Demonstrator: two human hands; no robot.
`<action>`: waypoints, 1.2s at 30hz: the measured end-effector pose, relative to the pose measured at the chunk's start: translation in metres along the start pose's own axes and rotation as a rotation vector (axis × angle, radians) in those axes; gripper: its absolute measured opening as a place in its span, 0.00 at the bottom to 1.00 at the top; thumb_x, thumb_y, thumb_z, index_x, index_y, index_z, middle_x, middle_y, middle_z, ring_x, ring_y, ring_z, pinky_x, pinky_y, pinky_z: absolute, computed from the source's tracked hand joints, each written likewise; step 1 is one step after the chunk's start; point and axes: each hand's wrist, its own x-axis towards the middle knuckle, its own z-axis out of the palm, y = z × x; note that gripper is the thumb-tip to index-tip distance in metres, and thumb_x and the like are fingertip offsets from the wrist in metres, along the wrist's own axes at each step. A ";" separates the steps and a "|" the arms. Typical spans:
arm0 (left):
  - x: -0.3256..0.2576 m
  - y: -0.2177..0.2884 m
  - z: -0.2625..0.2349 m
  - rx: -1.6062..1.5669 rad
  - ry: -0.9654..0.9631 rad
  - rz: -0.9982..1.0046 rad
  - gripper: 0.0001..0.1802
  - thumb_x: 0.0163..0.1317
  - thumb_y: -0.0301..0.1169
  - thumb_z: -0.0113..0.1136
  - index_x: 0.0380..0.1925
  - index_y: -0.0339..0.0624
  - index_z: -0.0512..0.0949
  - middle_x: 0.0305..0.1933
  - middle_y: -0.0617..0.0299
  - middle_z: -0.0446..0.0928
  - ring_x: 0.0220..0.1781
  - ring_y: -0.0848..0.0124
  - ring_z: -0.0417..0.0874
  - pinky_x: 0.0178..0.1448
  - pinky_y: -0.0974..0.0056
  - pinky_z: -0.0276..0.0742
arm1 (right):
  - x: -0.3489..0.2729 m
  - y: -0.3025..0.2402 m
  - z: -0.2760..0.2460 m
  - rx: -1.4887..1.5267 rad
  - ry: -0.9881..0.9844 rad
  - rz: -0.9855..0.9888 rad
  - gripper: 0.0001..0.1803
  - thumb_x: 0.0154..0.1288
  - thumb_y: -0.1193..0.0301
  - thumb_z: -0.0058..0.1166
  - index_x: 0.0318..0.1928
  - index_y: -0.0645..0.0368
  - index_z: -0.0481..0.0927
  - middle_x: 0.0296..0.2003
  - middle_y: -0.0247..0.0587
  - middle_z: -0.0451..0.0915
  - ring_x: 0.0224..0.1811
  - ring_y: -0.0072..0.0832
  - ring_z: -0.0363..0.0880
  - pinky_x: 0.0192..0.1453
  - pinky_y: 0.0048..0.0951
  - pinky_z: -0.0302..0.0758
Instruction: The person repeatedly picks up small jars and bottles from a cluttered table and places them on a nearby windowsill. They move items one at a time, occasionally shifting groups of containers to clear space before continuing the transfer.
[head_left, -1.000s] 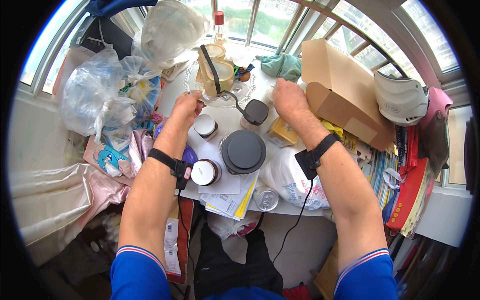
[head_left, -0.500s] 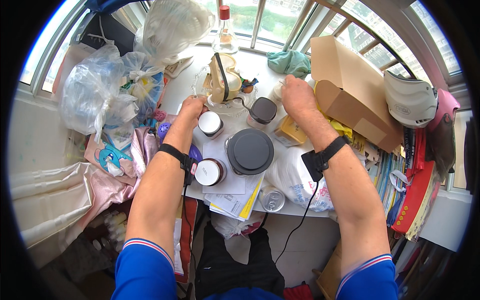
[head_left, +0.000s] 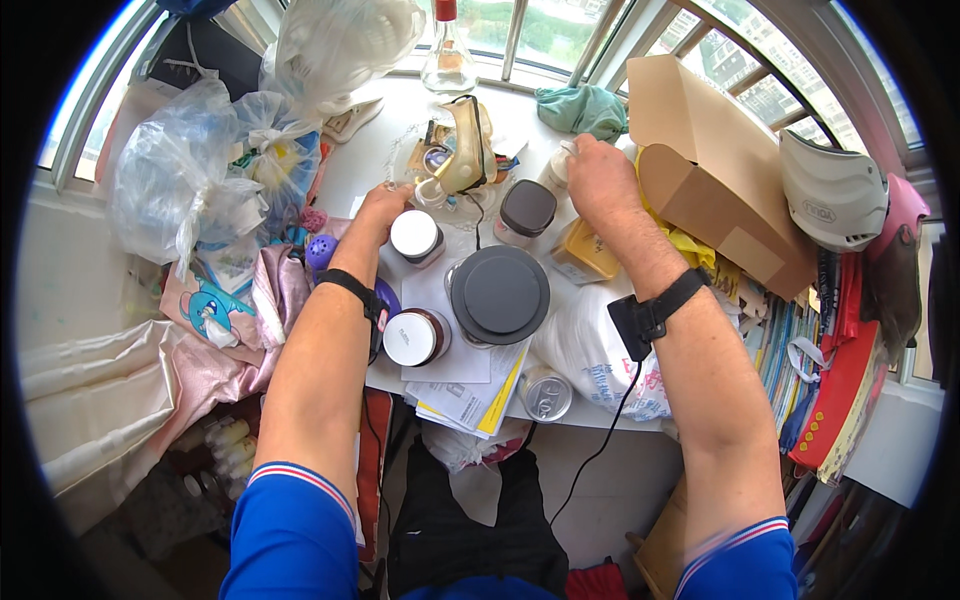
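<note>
I'm seeing a red-capped bottle (head_left: pixel 449 65) standing at the far edge of the table (head_left: pixel 396 104), a green cloth bundle (head_left: pixel 583 110) slumping to its right, an open cardboard box (head_left: pixel 712 165) leaning along the right edge, and a silver-topped can (head_left: pixel 546 393) sitting at the near edge.

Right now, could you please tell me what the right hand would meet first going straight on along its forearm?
Aside from the small white container right beside it, the right hand would probably meet the green bundle first, though depth is unclear.
</note>
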 end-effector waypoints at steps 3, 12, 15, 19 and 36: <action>0.012 -0.009 -0.008 0.261 0.019 -0.055 0.22 0.75 0.44 0.58 0.42 0.31 0.85 0.36 0.49 0.86 0.31 0.58 0.84 0.36 0.51 0.80 | -0.001 -0.001 0.001 0.021 -0.012 0.023 0.13 0.76 0.66 0.54 0.50 0.63 0.79 0.46 0.59 0.86 0.53 0.57 0.85 0.59 0.53 0.81; -0.024 0.021 -0.022 0.547 0.094 0.047 0.25 0.72 0.42 0.56 0.42 0.24 0.85 0.40 0.38 0.87 0.42 0.48 0.89 0.50 0.47 0.82 | 0.000 -0.007 -0.017 -0.008 -0.202 0.073 0.17 0.76 0.67 0.52 0.57 0.66 0.73 0.48 0.66 0.85 0.56 0.60 0.85 0.61 0.54 0.81; -0.073 0.044 -0.027 0.555 0.112 0.150 0.25 0.72 0.43 0.58 0.50 0.26 0.84 0.53 0.35 0.86 0.61 0.46 0.86 0.67 0.51 0.79 | -0.010 -0.013 -0.038 0.078 -0.229 0.120 0.18 0.70 0.75 0.53 0.58 0.67 0.70 0.52 0.69 0.85 0.57 0.58 0.86 0.63 0.51 0.82; -0.177 0.065 -0.017 0.497 0.187 0.370 0.28 0.73 0.44 0.61 0.60 0.29 0.80 0.57 0.37 0.85 0.62 0.49 0.87 0.67 0.53 0.79 | -0.039 -0.024 -0.078 0.093 -0.209 0.033 0.19 0.71 0.74 0.53 0.59 0.68 0.69 0.51 0.70 0.85 0.58 0.59 0.85 0.63 0.52 0.81; -0.645 -0.133 0.065 -0.075 -0.089 0.082 0.17 0.78 0.29 0.59 0.63 0.34 0.77 0.53 0.53 0.88 0.57 0.70 0.88 0.63 0.65 0.82 | -0.380 0.082 -0.150 0.475 -0.245 -0.075 0.21 0.69 0.66 0.64 0.58 0.64 0.82 0.35 0.55 0.87 0.38 0.49 0.88 0.48 0.43 0.84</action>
